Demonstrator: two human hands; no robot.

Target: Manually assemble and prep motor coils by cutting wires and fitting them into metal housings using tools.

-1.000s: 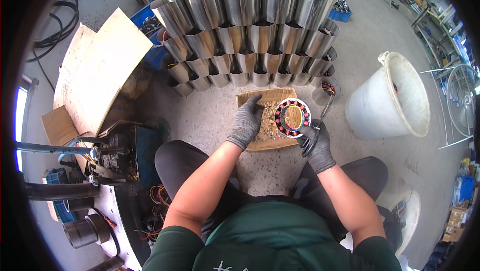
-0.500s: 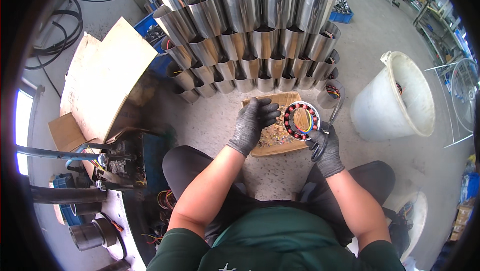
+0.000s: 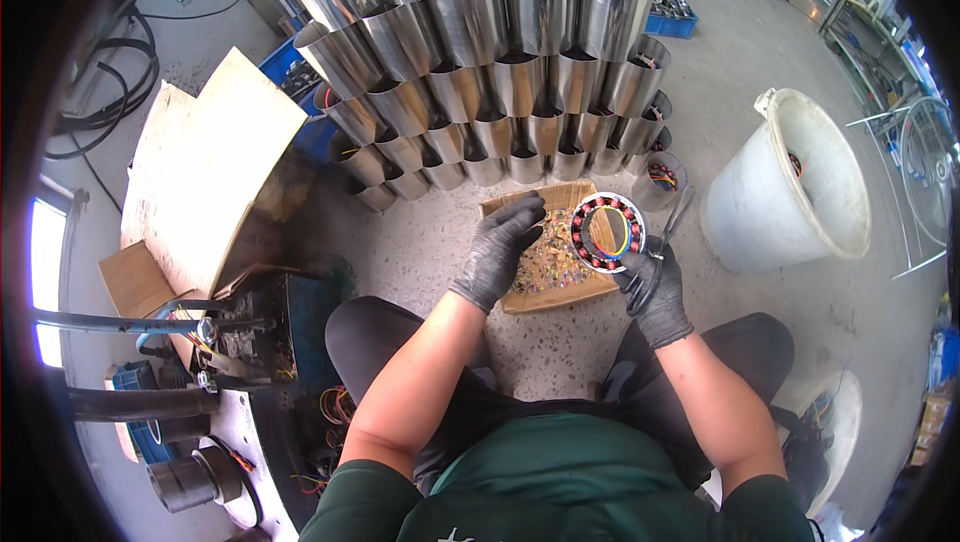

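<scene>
Below the head camera we see our two gloved hands over a flat piece of cardboard lying on the concrete floor. Our right hand has its fingers curled around the lower right edge of a ring-shaped motor stator with red and copper windings, holding it just above the cardboard's right end, and it also grips a slim metal tool that sticks up past the ring. Our left hand holds nothing; its fingers are loosely bent, hanging over small wire scraps on the cardboard, just beside the stator. Beyond stand stacked shiny metal cylinders; a white bucket sits to the right.
</scene>
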